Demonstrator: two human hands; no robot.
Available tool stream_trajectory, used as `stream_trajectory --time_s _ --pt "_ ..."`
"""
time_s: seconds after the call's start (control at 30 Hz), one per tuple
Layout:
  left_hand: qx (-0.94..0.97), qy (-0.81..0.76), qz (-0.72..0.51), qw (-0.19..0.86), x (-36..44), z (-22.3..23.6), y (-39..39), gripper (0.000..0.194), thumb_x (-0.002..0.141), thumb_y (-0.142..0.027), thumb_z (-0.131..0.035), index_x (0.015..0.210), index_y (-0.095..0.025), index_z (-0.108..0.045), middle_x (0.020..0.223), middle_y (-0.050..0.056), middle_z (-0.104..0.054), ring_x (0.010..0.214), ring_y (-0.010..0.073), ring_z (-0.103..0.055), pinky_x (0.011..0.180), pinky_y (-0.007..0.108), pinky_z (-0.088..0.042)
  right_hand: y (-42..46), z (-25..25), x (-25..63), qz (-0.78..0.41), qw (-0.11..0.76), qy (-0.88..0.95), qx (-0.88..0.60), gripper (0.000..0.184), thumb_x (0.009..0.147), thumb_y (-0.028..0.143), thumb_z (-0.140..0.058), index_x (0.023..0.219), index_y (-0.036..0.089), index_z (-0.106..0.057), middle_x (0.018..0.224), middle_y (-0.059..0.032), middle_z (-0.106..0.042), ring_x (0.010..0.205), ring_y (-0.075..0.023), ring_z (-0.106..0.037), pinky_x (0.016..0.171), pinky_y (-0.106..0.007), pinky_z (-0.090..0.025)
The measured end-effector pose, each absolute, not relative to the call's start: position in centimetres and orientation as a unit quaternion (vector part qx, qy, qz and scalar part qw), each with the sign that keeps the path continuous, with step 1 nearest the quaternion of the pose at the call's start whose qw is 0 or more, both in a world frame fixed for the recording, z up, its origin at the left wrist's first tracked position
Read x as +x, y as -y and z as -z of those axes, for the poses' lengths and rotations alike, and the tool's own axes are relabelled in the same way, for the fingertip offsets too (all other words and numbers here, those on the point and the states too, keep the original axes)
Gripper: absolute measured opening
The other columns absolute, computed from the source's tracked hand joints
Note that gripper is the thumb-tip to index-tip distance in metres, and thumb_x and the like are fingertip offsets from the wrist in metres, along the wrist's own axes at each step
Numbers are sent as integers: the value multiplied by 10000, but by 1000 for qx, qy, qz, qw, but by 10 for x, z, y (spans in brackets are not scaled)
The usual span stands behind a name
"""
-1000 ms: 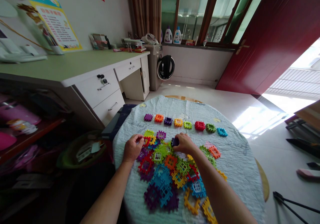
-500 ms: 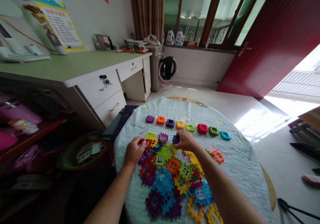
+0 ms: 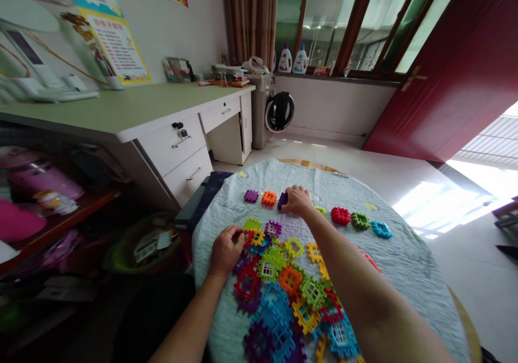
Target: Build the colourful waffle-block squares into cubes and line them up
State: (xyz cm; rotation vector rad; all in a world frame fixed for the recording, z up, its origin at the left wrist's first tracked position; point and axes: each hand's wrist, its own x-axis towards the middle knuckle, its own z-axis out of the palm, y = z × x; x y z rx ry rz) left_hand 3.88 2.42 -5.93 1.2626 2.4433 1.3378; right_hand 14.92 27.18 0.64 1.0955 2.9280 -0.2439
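My right hand (image 3: 297, 200) is over the row of plastic interlocking tiles at the table's far side, its fingers closed on a dark purple tile (image 3: 283, 200). Left of it in the row lie an orange tile (image 3: 269, 198) and a purple tile (image 3: 251, 196). To its right are a red tile (image 3: 340, 215), a dark green tile (image 3: 360, 220) and a blue tile (image 3: 381, 229). My left hand (image 3: 227, 250) rests at the left edge of a mixed heap, fingers curled on a red tile (image 3: 248, 239). A yellow tile (image 3: 258, 237) touches it.
A pale cloth (image 3: 413, 276) covers the round table. Left stand a green-topped desk (image 3: 162, 101) with drawers and a green basket (image 3: 121, 255). A washing machine (image 3: 263, 112) with its door open and a red door (image 3: 437, 88) are beyond.
My right hand has moved forward from above the heap to the tile row, carrying the dark purple tile. My left hand stays by the red tile. The view has turned slightly left.
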Motion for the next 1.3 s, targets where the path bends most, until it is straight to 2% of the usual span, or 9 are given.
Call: stream_trajectory --time_s 0.23,0.5,0.67,0.9,1.0,1.17,1.3 --pt "412 -797 -439 41 39 59 -25 141 795 -247 -508 816 -191 -636 836 56 -674 799 188 -630 787 322 -504 -276 5 143 70 32 -932 354 434 684 380 -651 1049 146 -630 1128 -162 -557 1062 -314 -461 864 -407 -336" --pt "414 -799 -435 34 40 61 -24 149 802 -235 -500 829 -186 -637 843 47 -668 812 183 -629 794 315 -499 -276 13 143 71 46 -930 357 552 664 445 -686 1133 178 -574 1150 -128 -603 1099 -312 -465 885 -398 -326" --pt "417 -799 -432 31 39 62 -24 148 803 -237 -504 834 -187 -640 845 44 -668 810 181 -629 796 308 -496 -278 18 142 73 54 -927 363 483 683 406 -683 1096 174 -590 1126 -128 -631 1084 -310 -487 881 -401 -324" --pt "416 -799 -432 32 39 62 -24 158 803 -244 -504 844 -183 -644 852 50 -674 818 187 -635 794 311 -499 -279 21 142 78 42 -931 355 465 707 373 -671 1099 136 -589 1118 -133 -628 1080 -285 -487 892 -394 -311" --pt "414 -799 -435 29 39 62 -24 151 793 -245 -509 832 -189 -644 848 46 -676 811 185 -635 789 306 -499 -278 18 141 83 33 -928 361 489 674 367 -703 1097 150 -592 1120 -138 -626 1082 -300 -491 893 -404 -323" --pt "413 -801 -433 30 39 62 -24 152 792 -251 -506 822 -192 -643 849 45 -677 815 186 -632 790 308 -496 -270 7 157 103 -29 -921 375 715 688 461 -689 1307 180 -469 1305 -153 -525 1168 -323 -451 923 -427 -339" --pt "417 -798 -434 29 38 64 -24 159 795 -267 -500 820 -196 -640 847 45 -679 815 190 -636 789 314 -497 -261 6 215 149 -171 -898 376 688 753 453 -617 1370 215 -426 1354 -131 -497 1211 -322 -442 969 -456 -345"
